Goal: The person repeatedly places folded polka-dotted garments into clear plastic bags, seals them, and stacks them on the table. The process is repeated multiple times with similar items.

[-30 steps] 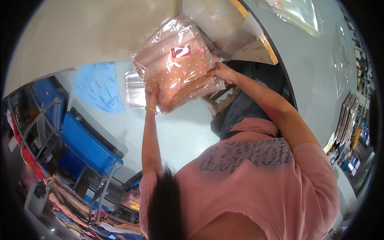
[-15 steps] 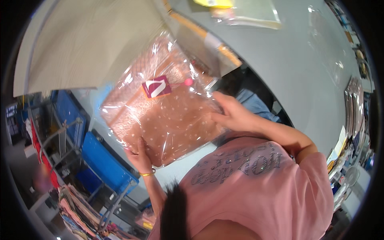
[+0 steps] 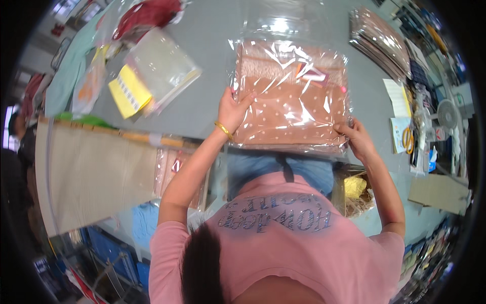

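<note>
A brown, white-dotted folded garment in a clear plastic bag [image 3: 293, 111] is at the near edge of the grey table, with a purple and orange tag showing under the film. My left hand [image 3: 235, 110] grips the bag's left side, thumb on top. At the lower right corner my right hand [image 3: 357, 138] pinches the bag, its fingers partly hidden beneath. Beyond the package lies a clear plastic sleeve [image 3: 278, 23].
Stacked bagged packages [image 3: 379, 43] lie at the far right. Left are clear bags [image 3: 164, 66] with a yellow slip [image 3: 129, 91] and a dark red bundle [image 3: 147, 17]. Scissors [image 3: 408, 139] and a small fan [image 3: 447, 113] stand right. A cardboard panel [image 3: 96, 172] juts out at the near left.
The view has swung from the left side to the table. Both hands have brought the bagged garment from over the cardboard panel to the table edge, turning it square.
</note>
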The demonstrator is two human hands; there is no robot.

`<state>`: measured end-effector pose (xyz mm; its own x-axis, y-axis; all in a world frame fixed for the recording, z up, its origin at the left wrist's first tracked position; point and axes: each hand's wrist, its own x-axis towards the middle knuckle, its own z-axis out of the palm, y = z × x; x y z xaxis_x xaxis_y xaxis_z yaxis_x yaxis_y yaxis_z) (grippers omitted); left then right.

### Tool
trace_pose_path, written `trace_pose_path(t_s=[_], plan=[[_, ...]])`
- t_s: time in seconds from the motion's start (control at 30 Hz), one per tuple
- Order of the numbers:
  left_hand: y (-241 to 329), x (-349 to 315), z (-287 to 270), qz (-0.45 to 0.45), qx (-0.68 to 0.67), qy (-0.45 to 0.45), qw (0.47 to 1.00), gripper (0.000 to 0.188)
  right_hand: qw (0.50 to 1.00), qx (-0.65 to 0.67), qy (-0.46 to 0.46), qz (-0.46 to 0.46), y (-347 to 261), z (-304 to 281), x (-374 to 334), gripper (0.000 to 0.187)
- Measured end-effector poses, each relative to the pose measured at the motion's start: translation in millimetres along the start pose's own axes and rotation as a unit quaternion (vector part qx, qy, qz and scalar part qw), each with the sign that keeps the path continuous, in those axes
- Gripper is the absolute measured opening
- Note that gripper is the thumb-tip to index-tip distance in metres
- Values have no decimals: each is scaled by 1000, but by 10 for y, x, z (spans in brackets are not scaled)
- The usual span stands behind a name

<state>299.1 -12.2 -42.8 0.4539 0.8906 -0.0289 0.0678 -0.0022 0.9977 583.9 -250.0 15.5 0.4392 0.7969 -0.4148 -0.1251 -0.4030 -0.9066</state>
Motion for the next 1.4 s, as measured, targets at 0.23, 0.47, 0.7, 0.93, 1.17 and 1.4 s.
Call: trace_pose_path(t_s=[0.23,0.47,0.7,0.93,1.17,1.4], plan=[[-151,193,251,-62,40,-44,996,49,658,-650,103,-366,-904,-349,627,75],[-85,132,209,-63,125,-42,989,49,810,-530,-222,-113,-1252,849,2541,79],[510,501,0,-233,217,-175,932,56,828,-444,-342,0,-1346,871,2755,68],[726,2835,134,263,445,-226,826,39,850,-368,-376,6,-1250,768,2767,57],[360,3253,464,266,536,-313,737,33,860,-385,-334,-13,-1196,714,2775,68],[347,3097,394,333,544,-283,716,40,868,-386,-301,-85,-1050,733,2777,64]])
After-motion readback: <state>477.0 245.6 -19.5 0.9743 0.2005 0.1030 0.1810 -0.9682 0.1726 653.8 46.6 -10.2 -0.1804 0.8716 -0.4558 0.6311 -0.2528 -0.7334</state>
